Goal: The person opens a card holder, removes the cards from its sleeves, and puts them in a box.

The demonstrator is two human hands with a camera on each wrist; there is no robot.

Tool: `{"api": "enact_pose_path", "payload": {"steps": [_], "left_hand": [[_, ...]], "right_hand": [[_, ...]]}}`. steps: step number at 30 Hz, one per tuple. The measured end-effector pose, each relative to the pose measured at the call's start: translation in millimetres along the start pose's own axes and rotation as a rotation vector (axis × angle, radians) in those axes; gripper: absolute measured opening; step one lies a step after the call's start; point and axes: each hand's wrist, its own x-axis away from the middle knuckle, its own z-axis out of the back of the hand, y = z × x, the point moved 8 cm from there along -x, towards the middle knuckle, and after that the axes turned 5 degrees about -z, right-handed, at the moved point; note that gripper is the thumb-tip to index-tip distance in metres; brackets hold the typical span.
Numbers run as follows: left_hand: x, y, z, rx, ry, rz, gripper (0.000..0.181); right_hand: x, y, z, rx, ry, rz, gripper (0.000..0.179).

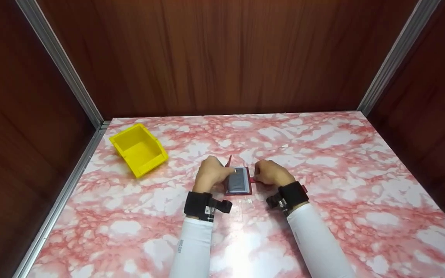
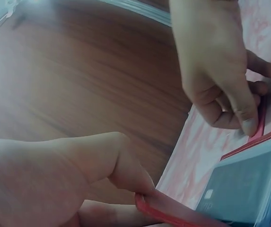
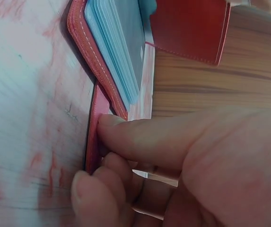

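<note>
A red card holder [image 1: 250, 187] lies spread on the table between my hands, its stitched edge showing in the right wrist view. Inside it sits a thick stack of clear plastic sleeves [image 3: 109, 42] with a dark card face [image 2: 241, 189] on top. My left hand [image 1: 211, 172] pinches the raised front cover [image 3: 187, 28] between thumb and fingers, at the left of the sleeves. On the other side, my right hand [image 1: 270, 173] pinches the narrow red closure strap [image 3: 95, 123] with thumb and forefinger, close to the tabletop.
A yellow plastic bin [image 1: 139, 152] stands at the back left of the pink-and-white marbled table [image 1: 323, 154]. Brown wood-grain panels [image 1: 222, 58] with metal corner rails enclose the back and both sides. Bright glare falls near the front middle.
</note>
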Motion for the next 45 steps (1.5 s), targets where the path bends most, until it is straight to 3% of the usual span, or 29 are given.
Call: {"api": "enact_pose_path", "payload": {"steps": [4, 7, 9, 11, 14, 17, 21, 24, 30, 32, 37, 45], "left_hand": [[-12.4, -16.7, 2.7, 0.02, -0.042, -0.006, 0.023], [-39.0, -46.8, -5.0, 0.005, -0.056, -0.036, 0.018], [-44.5, -55.7, -4.9, -0.001, -0.072, -0.017, 0.016], [-42.3, -58.5, -0.4, -0.009, -0.075, 0.002, 0.017], [-19.0, -45.9, 16.2, -0.021, -0.084, 0.076, 0.02], [-8.7, -49.2, 22.7, -0.002, -0.091, 0.114, 0.022], [-7.1, -64.0, 21.9, 0.071, -0.103, 0.168, 0.021], [-13.0, -76.8, 19.5, 0.064, -0.1, 0.176, 0.02], [-56.4, -121.5, -1.2, -0.13, -0.075, 0.121, 0.03], [-66.1, -133.0, -7.0, -0.135, -0.077, 0.153, 0.038], [-71.7, -141.3, -11.4, -0.151, -0.054, 0.19, 0.054], [-67.0, -127.9, -10.5, -0.264, 0.037, 0.179, 0.063]], "right_hand": [[0.2, 1, 1, 0.0, 0.002, 0.006, 0.011], [0.6, 1, 1, -0.004, 0.0, 0.003, 0.011], [0.9, 2, 1, -0.012, -0.001, -0.005, 0.011], [1.3, 2, 1, -0.023, -0.002, -0.014, 0.011], [1.5, 2, 1, -0.029, -0.002, -0.013, 0.011], [1.1, 2, 0, -0.03, -0.005, -0.014, 0.01], [0.8, 1, 0, -0.031, -0.009, -0.017, 0.011], [0.2, 1, 0, -0.029, -0.009, -0.015, 0.011], [0.0, 0, 1, -0.017, -0.006, -0.011, 0.01], [0.1, 0, 1, -0.012, -0.006, -0.01, 0.01], [0.7, -1, 1, -0.014, -0.008, -0.011, 0.01], [2.8, 1, 1, -0.034, -0.007, -0.011, 0.009]]}}
